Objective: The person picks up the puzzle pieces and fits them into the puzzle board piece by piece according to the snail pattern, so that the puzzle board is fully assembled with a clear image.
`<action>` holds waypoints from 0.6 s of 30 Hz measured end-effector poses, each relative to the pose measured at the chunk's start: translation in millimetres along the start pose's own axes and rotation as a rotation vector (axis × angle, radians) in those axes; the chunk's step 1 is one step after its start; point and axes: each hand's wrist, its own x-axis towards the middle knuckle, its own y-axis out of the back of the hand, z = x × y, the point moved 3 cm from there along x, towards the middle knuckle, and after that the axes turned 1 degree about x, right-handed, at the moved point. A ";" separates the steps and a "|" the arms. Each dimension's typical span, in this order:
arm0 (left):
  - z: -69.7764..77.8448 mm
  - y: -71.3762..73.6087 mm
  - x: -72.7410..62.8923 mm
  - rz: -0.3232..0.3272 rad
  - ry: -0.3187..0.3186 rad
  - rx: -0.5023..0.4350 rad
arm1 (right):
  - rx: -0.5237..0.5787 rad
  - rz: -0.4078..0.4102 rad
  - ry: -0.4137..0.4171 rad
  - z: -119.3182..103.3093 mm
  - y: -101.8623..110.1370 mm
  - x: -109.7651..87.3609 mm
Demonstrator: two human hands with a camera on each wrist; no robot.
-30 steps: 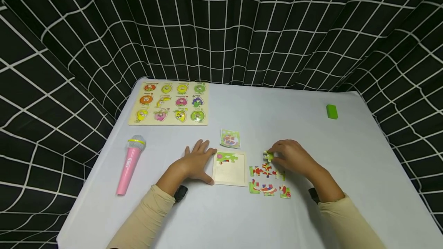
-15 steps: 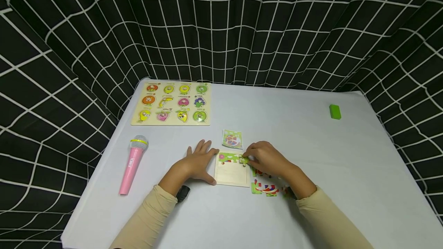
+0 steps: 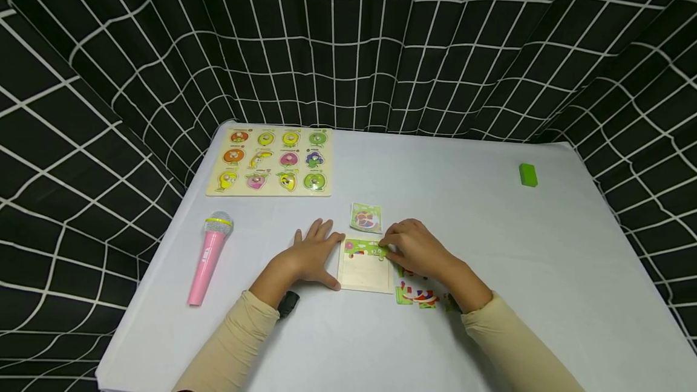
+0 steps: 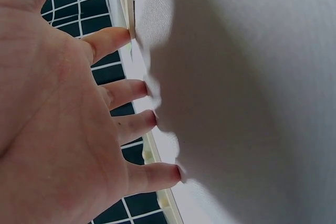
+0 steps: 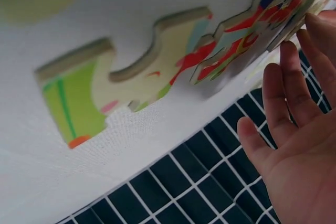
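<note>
My left hand (image 3: 309, 262) is spread beside the shallow wooden puzzle tray (image 3: 365, 280), with thumb and index fingertip at its left edge. Its other fingers (image 4: 131, 127) reach down to the white cloth. At the tray's upper right corner, my right hand (image 3: 416, 250) pinches a green puzzle piece (image 3: 380, 252) between thumb and index finger, partly covering it. Green joined pieces (image 3: 356, 247) lie along the tray's top edge, left of that piece. Loose puzzle pieces (image 3: 419, 296) lie right of the tray, some under my right hand; one piece (image 5: 79, 98) shows large in the right wrist view.
A small picture card (image 3: 366, 218) lies just behind the tray. A fruit peg board (image 3: 272, 193) is at the back left, and a pink toy microphone (image 3: 204, 265) lies at the left. A green block (image 3: 528, 175) stands far right. Dark gridded curtains surround the table.
My right hand has carried the green piece from the loose pieces leftward to the tray's upper right corner, where it now sits closer in line with the top row. My left hand has stayed at the tray.
</note>
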 end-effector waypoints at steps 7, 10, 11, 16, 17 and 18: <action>1.1 1.4 -0.6 -0.002 0.000 0.000 | -0.018 -0.014 -0.016 -3.3 1.1 2.6; 1.7 1.8 -1.0 -0.007 0.000 0.001 | -0.014 -0.035 -0.014 -4.2 3.4 2.2; 1.8 1.9 -1.0 -0.005 -0.002 -0.001 | 0.002 -0.047 -0.014 -4.2 4.7 1.9; 1.3 2.0 -1.0 -0.008 -0.007 -0.002 | 0.161 -0.111 -0.067 -0.4 14.1 -5.6; 1.1 2.0 -1.0 -0.007 -0.008 -0.003 | 0.190 -0.118 -0.083 0.8 15.9 -8.0; 0.9 2.2 -1.0 -0.010 -0.006 0.000 | 0.205 -0.123 -0.099 2.1 17.5 -10.9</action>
